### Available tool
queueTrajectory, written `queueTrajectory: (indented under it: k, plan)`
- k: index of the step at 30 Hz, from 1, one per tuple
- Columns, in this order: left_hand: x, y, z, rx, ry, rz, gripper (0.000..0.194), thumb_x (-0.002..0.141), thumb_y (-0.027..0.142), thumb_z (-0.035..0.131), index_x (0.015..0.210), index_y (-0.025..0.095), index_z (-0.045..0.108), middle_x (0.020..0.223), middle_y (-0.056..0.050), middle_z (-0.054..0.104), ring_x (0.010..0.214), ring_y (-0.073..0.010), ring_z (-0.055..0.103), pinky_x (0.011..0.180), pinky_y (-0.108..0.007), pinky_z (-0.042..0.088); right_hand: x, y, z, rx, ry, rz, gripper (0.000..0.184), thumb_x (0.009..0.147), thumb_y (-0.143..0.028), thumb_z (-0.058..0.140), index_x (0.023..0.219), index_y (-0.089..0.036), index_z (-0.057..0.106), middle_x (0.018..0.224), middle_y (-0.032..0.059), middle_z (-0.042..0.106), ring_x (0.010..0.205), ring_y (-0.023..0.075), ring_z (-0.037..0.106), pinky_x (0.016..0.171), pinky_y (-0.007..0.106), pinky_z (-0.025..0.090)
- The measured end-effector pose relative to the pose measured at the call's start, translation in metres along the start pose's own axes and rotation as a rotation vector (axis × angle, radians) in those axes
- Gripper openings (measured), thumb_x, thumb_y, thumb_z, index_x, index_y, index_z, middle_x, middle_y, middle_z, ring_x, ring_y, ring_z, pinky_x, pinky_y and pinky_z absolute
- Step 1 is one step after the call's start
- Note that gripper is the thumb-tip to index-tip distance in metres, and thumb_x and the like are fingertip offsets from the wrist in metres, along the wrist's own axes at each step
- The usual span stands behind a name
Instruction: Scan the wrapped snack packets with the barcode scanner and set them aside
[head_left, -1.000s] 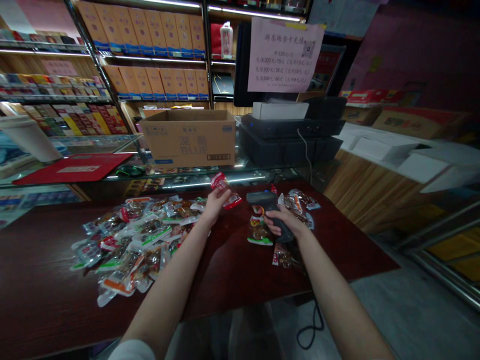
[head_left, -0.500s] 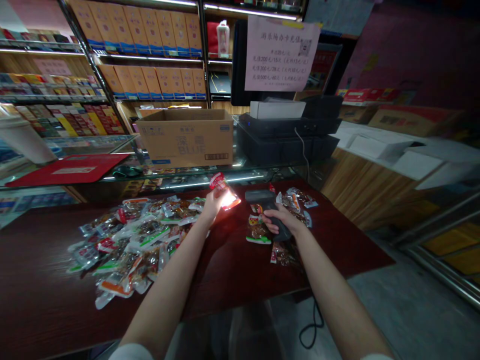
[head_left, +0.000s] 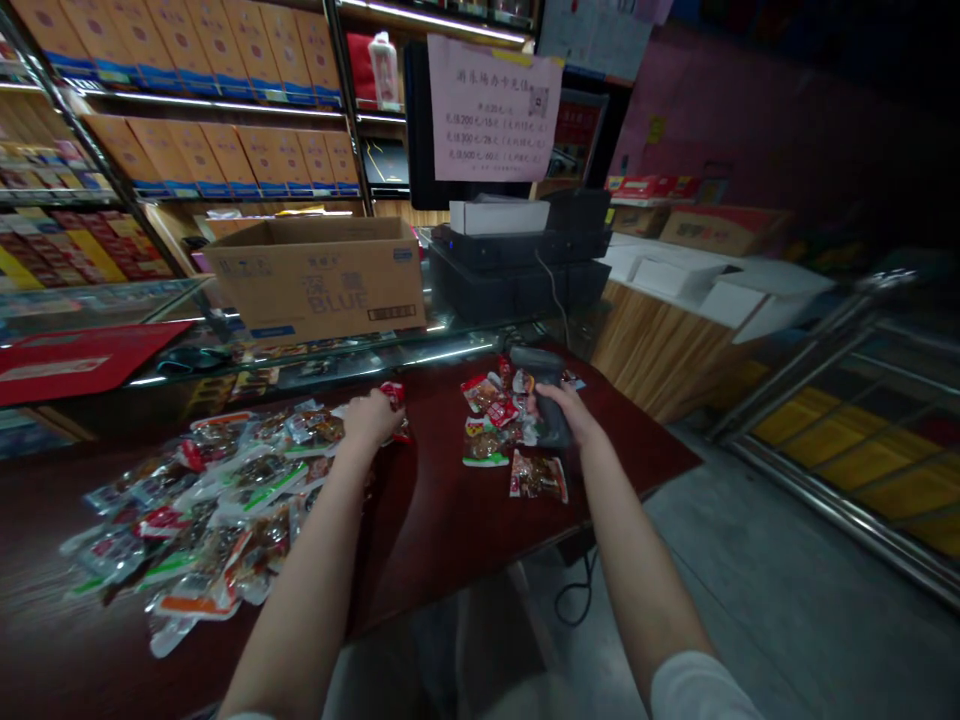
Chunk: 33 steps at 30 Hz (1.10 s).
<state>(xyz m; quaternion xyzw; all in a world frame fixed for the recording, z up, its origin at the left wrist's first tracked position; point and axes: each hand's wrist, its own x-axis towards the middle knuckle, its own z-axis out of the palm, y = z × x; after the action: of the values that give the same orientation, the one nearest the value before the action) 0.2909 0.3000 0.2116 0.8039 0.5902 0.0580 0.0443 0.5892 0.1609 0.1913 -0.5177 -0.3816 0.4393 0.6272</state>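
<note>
My left hand (head_left: 369, 420) is closed on a snack packet (head_left: 394, 396) with a red end, low over the table at the right side of a large pile. Clear plastic snack packets (head_left: 262, 470) with brown contents and green, orange or red trim make up that pile. My right hand (head_left: 564, 402) wraps round the handle of a dark barcode scanner (head_left: 552, 425), held among a smaller group. In that group lie a red packet (head_left: 487, 398), a green-edged packet (head_left: 486, 442) and, nearer me, a brown packet (head_left: 538, 475).
The dark red table (head_left: 435, 540) meets a glass counter (head_left: 450, 345) bearing an open cardboard box (head_left: 322, 280) and black checkout equipment (head_left: 517, 270). A red mat (head_left: 82, 360) is at the left. Metal railing (head_left: 825, 440) runs along the right; a cable (head_left: 576, 600) hangs below.
The view has turned right. The bright scanning light on the packet in my left hand is gone, and that hand is lower, nearer the pile. The scanner has dropped closer to the small group.
</note>
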Motion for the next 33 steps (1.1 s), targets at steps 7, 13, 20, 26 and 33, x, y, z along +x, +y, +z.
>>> queueTrajectory:
  k: [7,13,20,26,33]
  plan:
    - [-0.010,0.010,0.018,0.116,0.266,0.023,0.047,0.081,0.032,0.053,0.116,0.003,0.058,0.121,-0.030,0.054,0.111,-0.0413,0.050,0.087,-0.048,0.038,-0.023,0.022,-0.033,0.121,0.408,-0.108,0.038,0.059,-0.046,0.070,0.083,-0.017,0.071,0.075,0.0059,0.075,0.072,0.0245,0.069,0.066,0.035,0.053]
    - [-0.016,0.013,0.020,0.133,0.347,0.052,0.036,0.084,0.026,0.047,0.111,0.008,0.063,0.116,-0.026,0.056,0.107,-0.0405,0.050,0.084,-0.051,0.037,-0.024,0.024,-0.034,0.107,0.397,-0.113,0.043,0.056,-0.046,0.070,0.087,-0.016,0.072,0.083,0.0072,0.076,0.077,0.0254,0.070,0.065,0.033,0.054]
    - [-0.029,0.048,0.010,0.043,0.444,0.322,0.035,0.090,0.018,0.038,0.116,0.012,0.061,0.120,-0.020,0.059,0.115,-0.0346,0.050,0.097,-0.049,0.034,-0.022,0.023,-0.036,0.033,0.433,0.026,0.038,0.054,-0.044,0.073,0.080,-0.017,0.068,0.061,0.0020,0.068,0.053,0.0189,0.060,0.048,0.029,0.047]
    - [-0.040,0.079,0.043,-0.216,0.125,0.461,0.050,0.093,0.049,0.040,0.125,0.014,0.056,0.117,-0.018,0.060,0.108,-0.0341,0.055,0.091,-0.045,0.039,-0.027,0.026,-0.036,-0.051,0.330,0.016,0.032,0.060,-0.043,0.071,0.077,-0.017,0.070,0.067,0.0029,0.071,0.048,0.0141,0.054,0.044,0.026,0.044]
    - [-0.029,0.074,0.063,-0.440,-0.108,0.417,0.042,0.076,0.048,0.066,0.106,0.018,0.066,0.103,-0.014,0.066,0.103,-0.0336,0.058,0.089,-0.042,0.040,-0.022,0.030,-0.038,-0.051,0.227,0.000,0.026,0.063,-0.042,0.070,0.075,-0.019,0.071,0.110,0.0066,0.074,0.085,0.0239,0.066,0.056,0.028,0.051]
